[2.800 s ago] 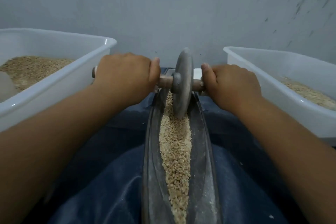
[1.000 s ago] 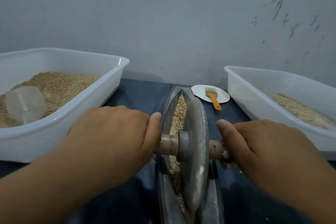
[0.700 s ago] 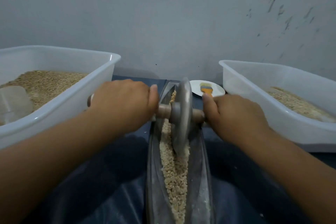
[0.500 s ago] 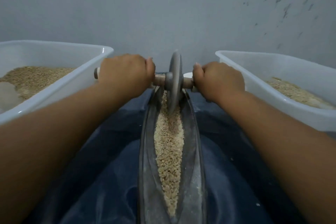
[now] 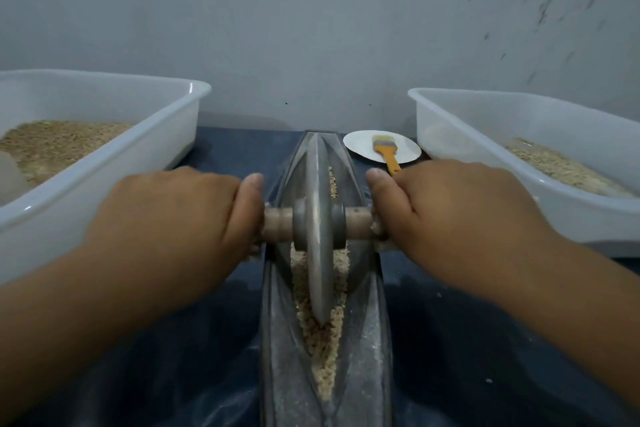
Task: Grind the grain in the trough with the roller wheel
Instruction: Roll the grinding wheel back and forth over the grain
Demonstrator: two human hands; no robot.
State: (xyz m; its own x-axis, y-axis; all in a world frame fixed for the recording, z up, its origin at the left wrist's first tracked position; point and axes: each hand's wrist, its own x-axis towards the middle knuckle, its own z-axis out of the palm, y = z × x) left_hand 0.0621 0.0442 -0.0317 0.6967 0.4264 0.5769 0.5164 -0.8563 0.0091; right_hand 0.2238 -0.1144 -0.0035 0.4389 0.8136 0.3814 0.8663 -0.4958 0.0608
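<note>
A long grey metal trough [image 5: 367, 350] runs away from me down the middle of a dark blue cloth. Pale crushed grain [image 5: 323, 340] lies along its groove. The grey roller wheel [image 5: 317, 236] stands upright in the groove, about mid-trough, on a wooden axle [image 5: 277, 225]. My left hand [image 5: 180, 218] grips the axle's left end. My right hand [image 5: 460, 211] grips the right end. Both thumbs point toward the wheel.
A white tub [image 5: 114, 163] with grain and a clear scoop stands at the left. Another white tub [image 5: 519, 156] with grain stands at the right. A white plate [image 5: 360, 146] holding an orange-handled brush [image 5: 386, 152] lies past the trough's far end, before the grey wall.
The wheel rolled from the trough's far end back toward me to the middle, both hands still gripping the axle. The plate and brush have come back into sight.
</note>
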